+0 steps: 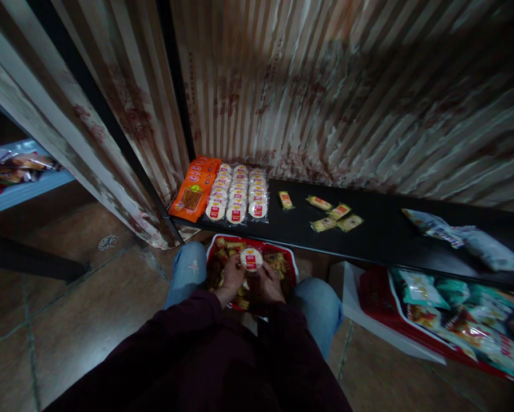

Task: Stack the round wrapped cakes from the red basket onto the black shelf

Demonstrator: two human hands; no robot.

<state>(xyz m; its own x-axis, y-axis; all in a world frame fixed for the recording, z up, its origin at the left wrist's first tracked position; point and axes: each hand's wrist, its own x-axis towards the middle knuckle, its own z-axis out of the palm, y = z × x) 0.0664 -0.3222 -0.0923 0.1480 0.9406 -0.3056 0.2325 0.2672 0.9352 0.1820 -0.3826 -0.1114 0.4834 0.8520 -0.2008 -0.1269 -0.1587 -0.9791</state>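
Between my two hands is a round white packaged cracker with a red label, held above a red basket. My left hand grips its left side and my right hand its right side. The basket stands between my knees and holds several small yellowish packets. On the black shelf just beyond, three rows of similar round packaged crackers lie overlapping. Left of them are orange snack packs.
Several small yellow packets lie mid-shelf, and silvery bags lie farther right. A second red basket of snack bags stands below the shelf. A striped curtain hangs behind. Dark posts rise at left.
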